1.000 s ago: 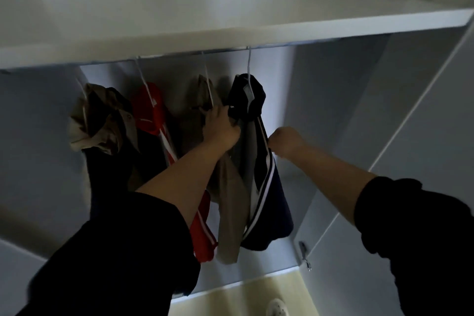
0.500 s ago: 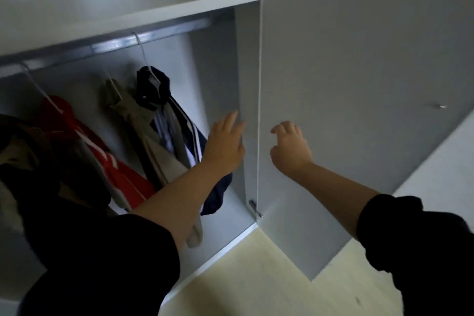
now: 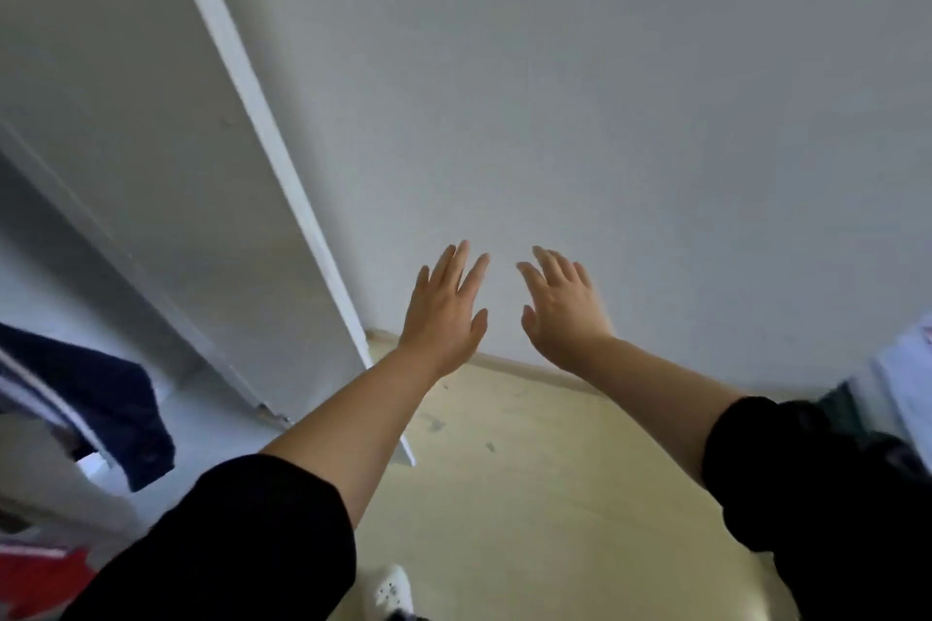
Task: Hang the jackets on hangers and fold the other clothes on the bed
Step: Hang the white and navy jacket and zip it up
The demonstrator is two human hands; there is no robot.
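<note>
Two splayed empty hands, left hand (image 3: 444, 313), right hand (image 3: 565, 313), navy jacket (image 3: 121, 408), white stripe, far left

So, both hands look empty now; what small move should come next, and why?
Probably turn right, toward the pale fabric at the picture's edge, to fetch another garment. The left hand and the right hand are open and hold nothing, and the dark navy jacket already hangs inside the grey wardrobe.

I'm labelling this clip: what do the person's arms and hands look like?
The left sleeve and right sleeve are black, ending near the elbows; forearms bare. The left hand and right hand wear no gloves, rings or watch that show.
</note>
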